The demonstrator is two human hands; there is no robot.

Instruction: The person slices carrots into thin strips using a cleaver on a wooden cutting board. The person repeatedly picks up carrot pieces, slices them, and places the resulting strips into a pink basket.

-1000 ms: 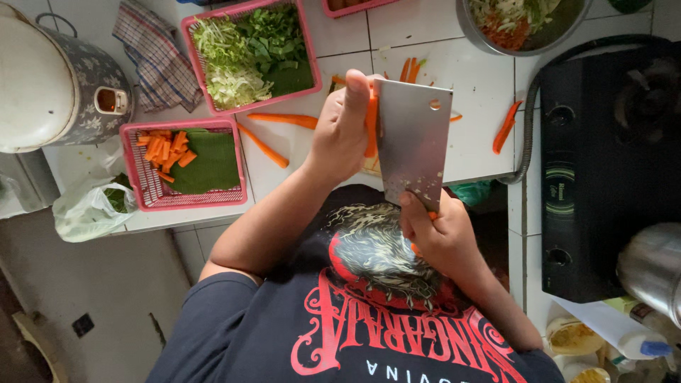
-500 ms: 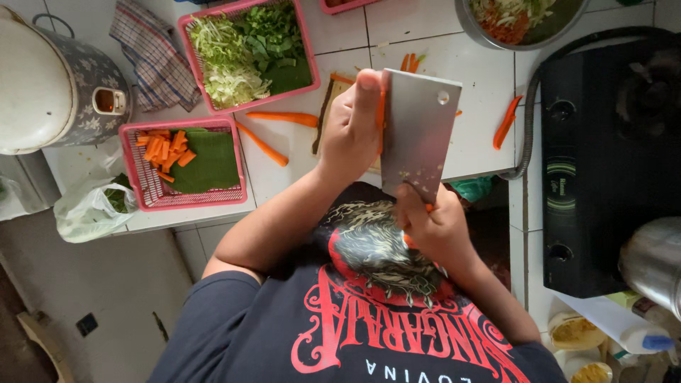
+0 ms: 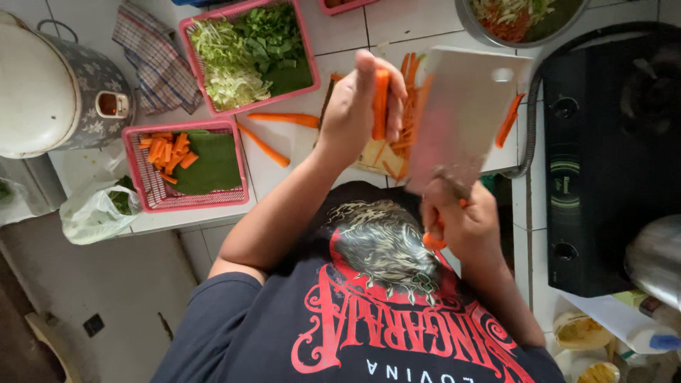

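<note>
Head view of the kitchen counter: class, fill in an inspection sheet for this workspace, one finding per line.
Surface: white tiled counter, cutting board under the hands.
Job's things: carrot piece, cleaver, cut carrot strips on the board.
Clutter: two pink baskets, one with shredded greens, one with carrot chunks; loose carrots; checked cloth; plastic bag; metal bowl.
Grippers: left hand grips the carrot piece upright; right hand grips the cleaver handle, blade raised.
Cables: grey hose curves along the stove's edge.
Surroundings: black gas stove, patterned cooker pot.
</note>
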